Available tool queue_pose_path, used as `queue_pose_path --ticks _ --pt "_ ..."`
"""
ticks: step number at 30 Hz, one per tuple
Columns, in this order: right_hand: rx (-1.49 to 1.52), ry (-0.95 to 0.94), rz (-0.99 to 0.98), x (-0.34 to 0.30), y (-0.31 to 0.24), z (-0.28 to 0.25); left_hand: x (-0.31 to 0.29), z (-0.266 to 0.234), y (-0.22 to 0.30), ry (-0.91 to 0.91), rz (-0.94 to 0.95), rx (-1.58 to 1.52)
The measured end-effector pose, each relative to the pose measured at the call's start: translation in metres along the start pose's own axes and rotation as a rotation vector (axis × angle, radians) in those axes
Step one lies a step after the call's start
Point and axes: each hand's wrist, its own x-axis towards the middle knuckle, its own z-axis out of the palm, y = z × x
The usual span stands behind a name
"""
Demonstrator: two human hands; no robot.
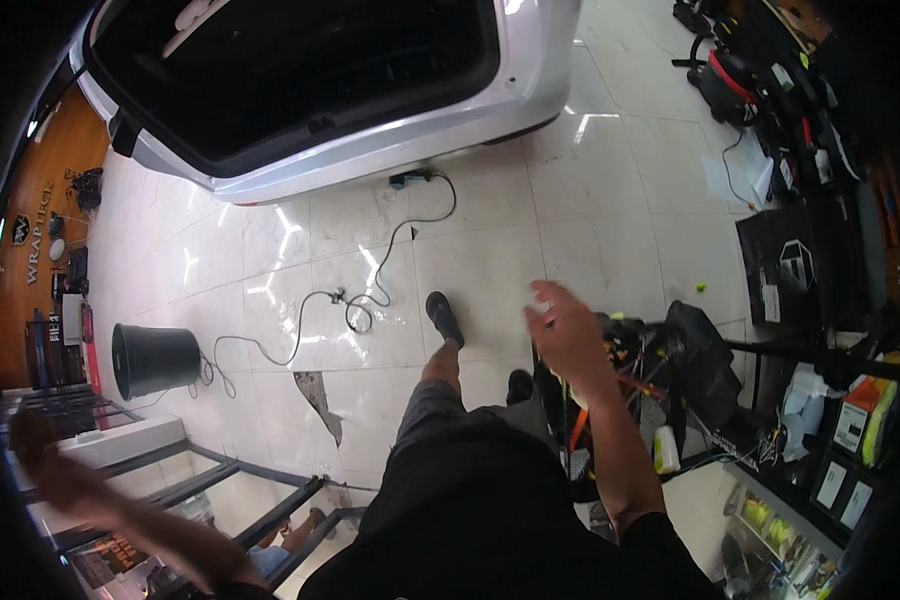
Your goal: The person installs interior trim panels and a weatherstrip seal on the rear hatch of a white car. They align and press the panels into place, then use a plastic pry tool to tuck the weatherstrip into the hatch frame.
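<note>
My right hand (567, 335) is raised in front of me, its fingers loosely bent and apart, with nothing visible in them. It hangs in the air beside a cart of tools (620, 350), whose contents are partly hidden by my forearm. Out at the far left is my left hand (45, 450), smeared by motion and dark, over the dark metal frame (260, 515); its fingers cannot be made out. Ahead stands a white car (370, 145) with its rear hatch raised and the dark cargo space exposed.
A power cable (295, 340) winds over the tiled floor from a dark green bucket (155, 360), lying on its side, to a small device (410, 179) by the bumper. Black boxes (805, 262) and bags (720, 90) line the right. Another person's leg (298, 535) shows lower left.
</note>
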Motion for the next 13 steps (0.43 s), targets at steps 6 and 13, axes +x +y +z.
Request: queue_pose_path --ticks 6,13 --pt "-0.325 -0.454 0.034 0.112 -0.036 0.109 -0.333 0.293 -0.025 -0.982 -0.675 -0.286" --pt "-0.448 -0.832 0.224 0.241 -0.074 0.186 -0.381 0.37 -0.028 -1.745 -0.731 -0.618"
